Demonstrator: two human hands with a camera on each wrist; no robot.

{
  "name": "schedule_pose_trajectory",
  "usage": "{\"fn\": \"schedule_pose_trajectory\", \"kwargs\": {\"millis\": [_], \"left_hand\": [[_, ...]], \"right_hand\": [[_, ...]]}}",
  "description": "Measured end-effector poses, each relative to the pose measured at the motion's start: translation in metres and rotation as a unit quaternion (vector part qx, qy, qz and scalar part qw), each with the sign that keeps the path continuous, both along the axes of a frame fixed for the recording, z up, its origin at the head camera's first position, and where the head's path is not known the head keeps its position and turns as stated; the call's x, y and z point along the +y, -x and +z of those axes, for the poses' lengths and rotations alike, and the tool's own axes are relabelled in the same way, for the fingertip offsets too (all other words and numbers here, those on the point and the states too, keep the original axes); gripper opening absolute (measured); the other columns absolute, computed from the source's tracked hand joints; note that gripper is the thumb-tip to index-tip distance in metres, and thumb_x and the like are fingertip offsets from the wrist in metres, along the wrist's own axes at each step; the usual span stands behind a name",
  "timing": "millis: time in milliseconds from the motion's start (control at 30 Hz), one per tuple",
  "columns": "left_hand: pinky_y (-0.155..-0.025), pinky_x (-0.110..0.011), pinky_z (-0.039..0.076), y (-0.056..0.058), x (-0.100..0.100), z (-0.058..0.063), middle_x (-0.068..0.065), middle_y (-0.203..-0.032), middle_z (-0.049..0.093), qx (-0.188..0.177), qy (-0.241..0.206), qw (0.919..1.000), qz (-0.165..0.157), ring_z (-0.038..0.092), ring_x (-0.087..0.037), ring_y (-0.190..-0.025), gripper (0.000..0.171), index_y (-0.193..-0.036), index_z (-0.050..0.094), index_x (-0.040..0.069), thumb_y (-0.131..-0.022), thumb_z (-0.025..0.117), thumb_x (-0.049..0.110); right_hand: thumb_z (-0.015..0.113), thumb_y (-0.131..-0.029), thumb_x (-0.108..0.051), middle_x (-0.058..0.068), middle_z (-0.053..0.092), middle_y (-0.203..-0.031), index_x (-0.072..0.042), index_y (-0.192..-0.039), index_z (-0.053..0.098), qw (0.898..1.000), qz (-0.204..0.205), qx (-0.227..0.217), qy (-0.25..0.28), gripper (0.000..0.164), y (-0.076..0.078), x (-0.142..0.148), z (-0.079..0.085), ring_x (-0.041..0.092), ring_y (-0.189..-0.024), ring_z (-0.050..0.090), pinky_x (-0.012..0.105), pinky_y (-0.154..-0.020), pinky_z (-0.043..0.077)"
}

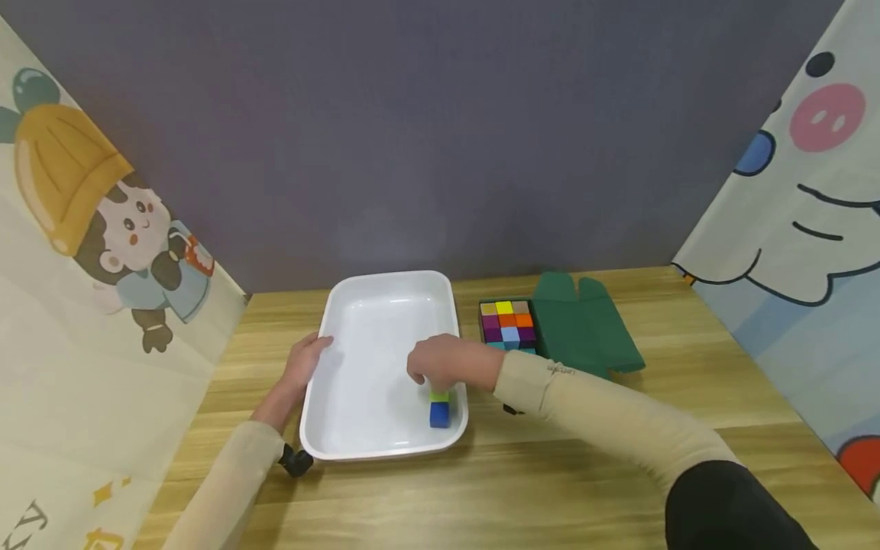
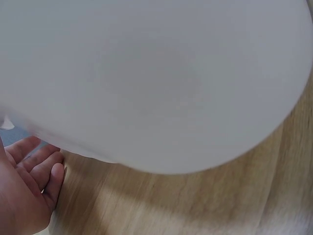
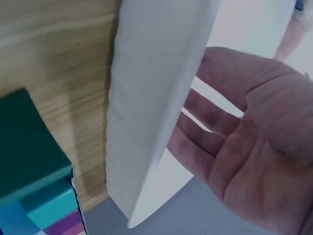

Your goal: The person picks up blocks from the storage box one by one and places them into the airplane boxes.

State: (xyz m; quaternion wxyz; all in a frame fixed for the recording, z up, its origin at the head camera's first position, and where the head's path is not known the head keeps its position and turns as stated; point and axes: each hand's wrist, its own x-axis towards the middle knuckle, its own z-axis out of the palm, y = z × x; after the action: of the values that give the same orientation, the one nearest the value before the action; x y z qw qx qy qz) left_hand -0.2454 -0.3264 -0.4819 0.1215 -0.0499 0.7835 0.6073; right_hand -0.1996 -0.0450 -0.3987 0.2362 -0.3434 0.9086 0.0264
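Observation:
A white rectangular tray [image 1: 374, 367] lies on the table. At its left side the left hand [image 1: 305, 363] holds the rim, thumb over the edge; in the left wrist view its fingers [image 2: 41, 164] lie beside the outer wall. Over the tray's right part, the right hand [image 1: 443, 360] points down with bent fingers. Right beneath it sits a lime green cube [image 1: 439, 397], partly covered, in line with a blue cube [image 1: 439, 415]. In the right wrist view the tray wall [image 3: 151, 98] hides the right fingertips, so I cannot tell whether they pinch a cube.
Right of the tray stands a box of coloured cubes [image 1: 509, 321], its dark green lid [image 1: 584, 328] folded out to the right. A grey panel [image 1: 440, 137] rises behind the table [image 1: 550, 473]. Cartoon-printed sheets flank both sides.

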Motion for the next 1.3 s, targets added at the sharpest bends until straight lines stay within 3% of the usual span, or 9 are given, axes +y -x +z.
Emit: {"fn": "schedule_pose_trajectory", "kwargs": {"millis": [267, 500, 600, 767, 967, 1100, 1300], "left_hand": [[-0.079, -0.04, 0.058, -0.002, 0.001, 0.002, -0.028, -0.13, 0.052, 0.001, 0.002, 1.0, -0.001, 0.061, -0.035, -0.104, 0.061, -0.149, 0.033, 0.0, -0.101, 0.047, 0.035], [-0.078, -0.04, 0.058, -0.001, 0.0, 0.0, -0.027, -0.129, 0.053, -0.003, 0.005, 0.9999, 0.009, 0.063, -0.03, -0.099, 0.061, -0.148, 0.035, 0.001, -0.1, 0.049, 0.037], [-0.078, -0.04, 0.058, -0.001, 0.0, -0.002, -0.027, -0.129, 0.053, -0.004, 0.002, 1.0, 0.007, 0.063, -0.029, -0.098, 0.061, -0.149, 0.034, 0.001, -0.1, 0.048, 0.036], [-0.078, -0.04, 0.058, -0.001, 0.0, -0.001, -0.026, -0.128, 0.054, -0.003, -0.004, 1.0, 0.006, 0.063, -0.028, -0.098, 0.061, -0.148, 0.035, 0.001, -0.1, 0.049, 0.037], [-0.077, -0.039, 0.058, -0.004, 0.004, 0.004, -0.026, -0.126, 0.055, -0.001, -0.002, 1.0, 0.01, 0.064, -0.025, -0.094, 0.059, -0.147, 0.036, -0.001, -0.101, 0.048, 0.034], [-0.077, -0.039, 0.058, -0.002, 0.002, -0.001, -0.026, -0.126, 0.055, 0.002, -0.001, 0.9999, 0.011, 0.064, -0.027, -0.095, 0.06, -0.147, 0.037, 0.0, -0.101, 0.048, 0.035], [-0.076, -0.039, 0.058, -0.001, 0.002, 0.0, -0.027, -0.125, 0.055, 0.002, -0.003, 0.9999, 0.015, 0.064, -0.028, -0.094, 0.059, -0.146, 0.037, -0.001, -0.1, 0.048, 0.035]], "right_hand": [[0.074, -0.085, -0.01, -0.007, 0.059, -0.089, -0.024, -0.095, 0.066, 0.999, 0.016, -0.034, -0.031, 0.019, 0.003, -0.006, -0.009, 0.017, -0.082, 0.055, 0.026, -0.071, 0.051], [0.072, -0.086, -0.006, -0.005, 0.058, -0.08, -0.021, -0.083, 0.062, 0.997, 0.049, -0.027, -0.06, 0.018, -0.004, -0.007, -0.017, 0.016, -0.074, 0.054, 0.024, -0.066, 0.05], [0.072, -0.085, -0.006, -0.004, 0.057, -0.08, -0.02, -0.082, 0.061, 0.998, 0.046, -0.022, -0.049, 0.018, -0.005, -0.007, -0.017, 0.015, -0.073, 0.054, 0.024, -0.064, 0.049], [0.074, -0.083, -0.008, -0.005, 0.057, -0.082, -0.02, -0.087, 0.061, 0.999, 0.048, -0.012, -0.006, 0.018, -0.004, -0.007, -0.011, 0.014, -0.075, 0.054, 0.023, -0.064, 0.049], [0.079, -0.079, -0.011, -0.008, 0.058, -0.088, -0.019, -0.102, 0.062, 0.996, 0.038, -0.014, 0.081, 0.03, -0.005, 0.006, 0.006, 0.013, -0.081, 0.054, 0.021, -0.07, 0.051], [0.079, -0.081, -0.011, -0.008, 0.057, -0.092, -0.017, -0.107, 0.061, 0.992, 0.024, -0.004, 0.126, 0.032, -0.007, 0.024, 0.021, 0.013, -0.085, 0.053, 0.021, -0.072, 0.05], [0.075, -0.08, -0.006, -0.006, 0.056, -0.093, -0.014, -0.102, 0.062, 0.983, 0.028, 0.036, 0.178, 0.027, -0.007, 0.066, 0.033, 0.014, -0.083, 0.051, 0.022, -0.071, 0.05]]}}
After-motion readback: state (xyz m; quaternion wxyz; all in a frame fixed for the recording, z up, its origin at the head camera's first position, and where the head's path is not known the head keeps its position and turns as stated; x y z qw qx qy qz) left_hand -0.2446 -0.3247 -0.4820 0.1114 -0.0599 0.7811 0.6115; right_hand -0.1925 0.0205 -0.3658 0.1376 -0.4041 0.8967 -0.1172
